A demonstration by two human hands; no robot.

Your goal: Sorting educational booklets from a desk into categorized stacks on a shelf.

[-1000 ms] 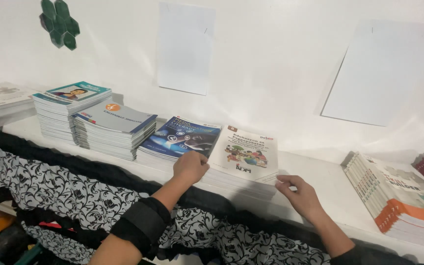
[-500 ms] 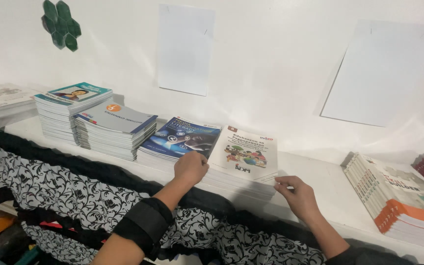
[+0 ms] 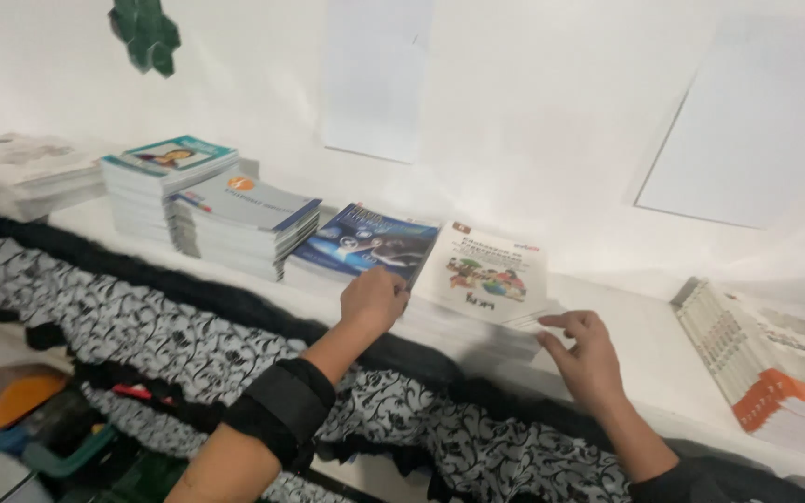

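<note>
Here the white booklet stack (image 3: 486, 289) lies between both hands, apparently touched.

white shelf (image 3: 645, 345) w/ patterned cloth edge, book stacks (image 3: 235, 219) in row, white booklet stack (image 3: 486, 289)

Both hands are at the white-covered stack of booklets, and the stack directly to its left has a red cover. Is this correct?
Not quite. In the head view both the left hand and right hand are at the white-covered stack, but its left neighbour has a dark blue cover, not red.
</note>
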